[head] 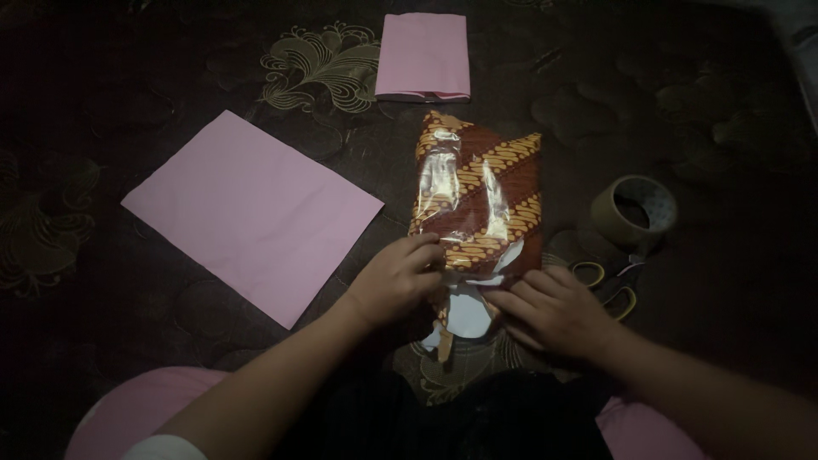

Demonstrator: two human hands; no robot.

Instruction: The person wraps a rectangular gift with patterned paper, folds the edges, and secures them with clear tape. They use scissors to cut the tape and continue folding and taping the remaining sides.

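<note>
fingers: left hand (399, 277) has its fingers (424, 248) curled over the near left edge of the plastic-wrapped batik cloth (477, 200), gripping the wrapper; right hand (554, 311) lies flatter, fingers (511, 300) stretched and pressing on the near right end of the same package, not closed around it
package: brown and orange patterned cloth in shiny clear plastic; lies lengthwise in the middle of the dark floral bedspread (128, 77), its near end under both hands; a white flap (467, 311) shows at that end, between the hands
pink sheet: large flat pink paper (251, 213) to the left of the package, angled, just apart from it
folded pink paper: smaller folded pink piece (423, 55) beyond the package, near its far end; whether they touch i cannot tell
tape: roll of brown tape (632, 209) to the right of the package, standing tilted
scissors: yellow-handled scissors (609, 285) just beside the right hand, below the tape; blades too dark to make out
near edge: pink fabric (128, 413) over the person's knees
</note>
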